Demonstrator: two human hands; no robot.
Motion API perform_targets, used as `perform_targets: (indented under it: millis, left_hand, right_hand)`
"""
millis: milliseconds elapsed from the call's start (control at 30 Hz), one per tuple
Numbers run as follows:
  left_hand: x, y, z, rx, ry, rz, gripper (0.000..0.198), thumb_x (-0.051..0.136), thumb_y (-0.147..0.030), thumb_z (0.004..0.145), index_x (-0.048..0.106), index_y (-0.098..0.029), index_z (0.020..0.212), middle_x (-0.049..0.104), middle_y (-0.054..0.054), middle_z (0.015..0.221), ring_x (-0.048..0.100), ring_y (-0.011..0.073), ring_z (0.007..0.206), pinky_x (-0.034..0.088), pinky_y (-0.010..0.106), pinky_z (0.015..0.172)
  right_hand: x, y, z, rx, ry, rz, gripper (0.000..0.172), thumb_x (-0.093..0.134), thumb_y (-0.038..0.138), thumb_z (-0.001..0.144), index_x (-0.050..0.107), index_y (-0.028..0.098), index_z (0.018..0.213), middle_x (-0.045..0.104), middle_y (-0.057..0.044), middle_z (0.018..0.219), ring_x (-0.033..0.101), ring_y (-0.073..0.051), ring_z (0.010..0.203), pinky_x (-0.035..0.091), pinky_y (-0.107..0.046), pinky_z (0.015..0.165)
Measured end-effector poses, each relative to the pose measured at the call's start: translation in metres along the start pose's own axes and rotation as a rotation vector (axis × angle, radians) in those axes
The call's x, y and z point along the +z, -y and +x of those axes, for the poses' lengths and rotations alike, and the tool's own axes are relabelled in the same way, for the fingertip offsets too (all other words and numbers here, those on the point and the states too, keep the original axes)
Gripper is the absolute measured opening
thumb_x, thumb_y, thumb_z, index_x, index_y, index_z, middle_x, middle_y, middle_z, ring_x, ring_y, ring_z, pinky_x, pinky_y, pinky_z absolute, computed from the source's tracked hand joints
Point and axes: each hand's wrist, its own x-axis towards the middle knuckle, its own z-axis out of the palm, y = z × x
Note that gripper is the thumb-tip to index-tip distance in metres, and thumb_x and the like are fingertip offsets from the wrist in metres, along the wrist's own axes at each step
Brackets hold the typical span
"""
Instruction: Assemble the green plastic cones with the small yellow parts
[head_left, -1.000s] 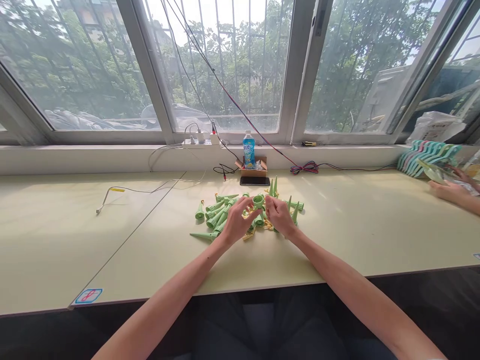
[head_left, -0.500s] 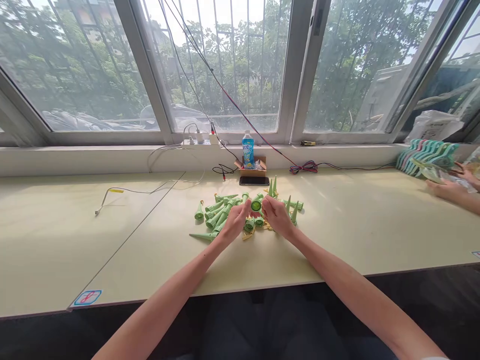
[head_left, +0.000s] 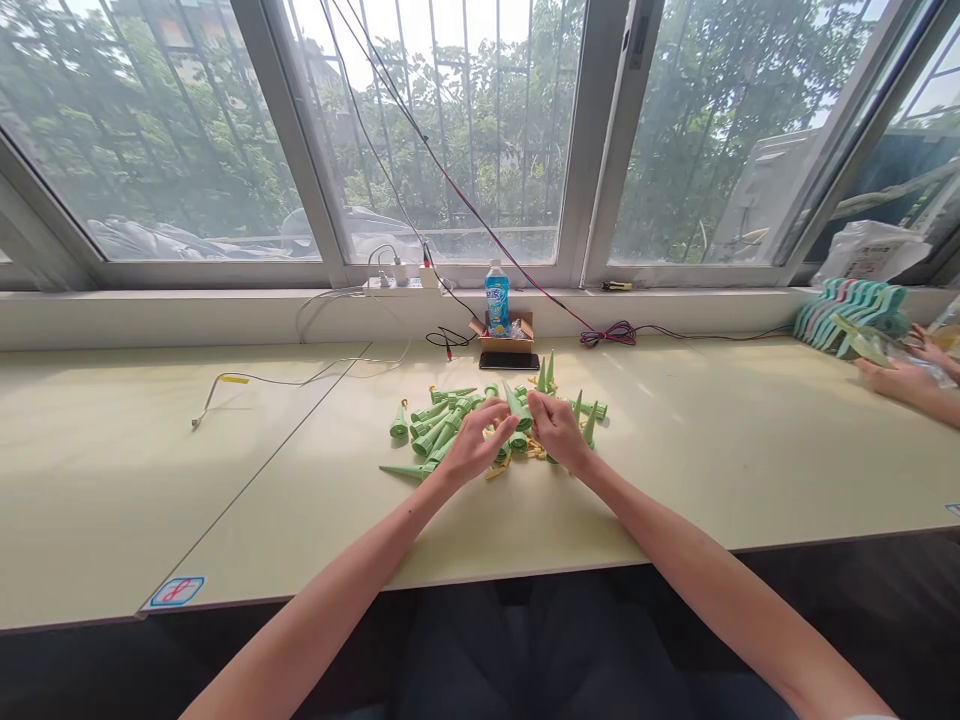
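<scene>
My right hand (head_left: 555,428) is closed around a light green plastic watering spike (head_left: 519,410), its tip pointing up and its wide round end low. Just left of it, my left hand (head_left: 480,436) has its fingers apart and slightly curled; nothing shows in it. Beneath and around both hands spreads a pile of similar green spikes (head_left: 433,438), most lying down. Some spikes (head_left: 547,374) behind my right hand stand upright. Small yellow valve pieces (head_left: 496,469) lie among them, partly covered by my hands.
Behind the pile are a black phone (head_left: 508,361), a small cardboard box (head_left: 517,344) and a blue-labelled bottle (head_left: 496,300). Cables (head_left: 615,334) run along the wall. At far right, another person's hands (head_left: 896,382) work beside teal hangers (head_left: 851,315).
My left hand has come off the held spike and opened. The spike has turned from showing its round end toward me to tip-up, still in my right hand.
</scene>
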Motion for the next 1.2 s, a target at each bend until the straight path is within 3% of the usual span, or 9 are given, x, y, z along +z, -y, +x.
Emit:
perform_targets:
  millis: [133, 267, 433, 567, 800, 933, 1033, 1200]
  left_hand:
    - [0.001, 0.002, -0.001, 0.085, -0.004, 0.03, 0.03, 0.052, -0.044, 0.093, 0.066, -0.018, 0.1, 0.059, 0.006, 0.097, 0.055, 0.0151, 0.082, 0.05, 0.028, 0.075]
    - [0.004, 0.007, -0.002, 0.147, -0.013, 0.103, 0.034, 0.057, -0.037, 0.092, 0.062, -0.023, 0.122, 0.059, 0.009, 0.109, 0.057, 0.0163, 0.086, 0.052, 0.03, 0.076]
    - [0.005, 0.012, -0.004, 0.2, -0.009, 0.182, 0.04, 0.05, -0.025, 0.095, 0.053, -0.026, 0.135, 0.056, 0.011, 0.115, 0.058, 0.0198, 0.1, 0.052, 0.035, 0.086]
    - [0.007, 0.02, -0.004, 0.219, -0.018, 0.225, 0.043, 0.047, -0.024, 0.097, 0.048, -0.028, 0.14, 0.053, 0.011, 0.117, 0.059, 0.0191, 0.1, 0.053, 0.035, 0.087]
    - [0.009, 0.02, 0.0, 0.092, -0.139, 0.207, 0.04, 0.053, -0.031, 0.095, 0.053, -0.026, 0.134, 0.056, 0.009, 0.116, 0.062, 0.0176, 0.093, 0.053, 0.036, 0.084]
    - [0.006, 0.013, 0.002, -0.098, -0.214, 0.048, 0.038, 0.044, -0.044, 0.097, 0.06, -0.018, 0.12, 0.066, 0.007, 0.094, 0.063, 0.0165, 0.082, 0.052, 0.031, 0.076]
    - [0.003, 0.007, 0.004, -0.211, -0.15, -0.128, 0.045, 0.043, -0.054, 0.095, 0.063, -0.016, 0.11, 0.064, 0.001, 0.069, 0.057, 0.0141, 0.063, 0.048, 0.027, 0.064]
    - [0.003, -0.002, 0.005, -0.274, -0.055, -0.407, 0.046, 0.056, -0.059, 0.086, 0.066, -0.014, 0.095, 0.061, 0.001, 0.067, 0.049, 0.01, 0.054, 0.04, 0.023, 0.051]
  right_hand:
    - [-0.002, 0.003, 0.0, 0.01, -0.008, -0.021, 0.052, 0.038, 0.063, 0.095, 0.039, 0.023, 0.062, 0.035, 0.002, 0.051, 0.037, -0.013, 0.047, 0.03, -0.028, 0.044]
    - [-0.002, 0.002, 0.001, 0.003, -0.006, -0.045, 0.052, 0.038, 0.06, 0.096, 0.043, 0.021, 0.061, 0.038, 0.003, 0.048, 0.036, -0.012, 0.046, 0.029, -0.027, 0.044]
    - [-0.001, -0.001, 0.003, 0.037, -0.016, -0.051, 0.056, 0.039, 0.061, 0.094, 0.039, 0.021, 0.055, 0.039, 0.002, 0.044, 0.036, -0.011, 0.043, 0.029, -0.027, 0.043]
    - [0.001, -0.003, 0.004, 0.057, -0.017, -0.034, 0.056, 0.04, 0.06, 0.094, 0.035, 0.022, 0.053, 0.037, 0.002, 0.043, 0.034, -0.011, 0.042, 0.027, -0.027, 0.042]
    - [0.0, 0.003, 0.004, 0.023, -0.063, -0.074, 0.053, 0.038, 0.059, 0.096, 0.036, 0.022, 0.059, 0.038, 0.003, 0.047, 0.035, -0.011, 0.044, 0.028, -0.027, 0.045]
    - [-0.004, 0.004, 0.004, -0.001, -0.126, -0.11, 0.05, 0.037, 0.057, 0.097, 0.033, 0.022, 0.061, 0.037, 0.003, 0.049, 0.034, -0.012, 0.046, 0.027, -0.027, 0.046]
    - [-0.005, 0.003, 0.003, -0.055, -0.091, -0.153, 0.047, 0.037, 0.053, 0.098, 0.035, 0.022, 0.063, 0.037, 0.004, 0.052, 0.034, -0.011, 0.048, 0.027, -0.027, 0.049]
    - [0.0, -0.001, 0.001, -0.111, -0.027, -0.165, 0.044, 0.037, 0.051, 0.098, 0.034, 0.022, 0.066, 0.035, 0.004, 0.055, 0.032, -0.011, 0.051, 0.028, -0.026, 0.051]
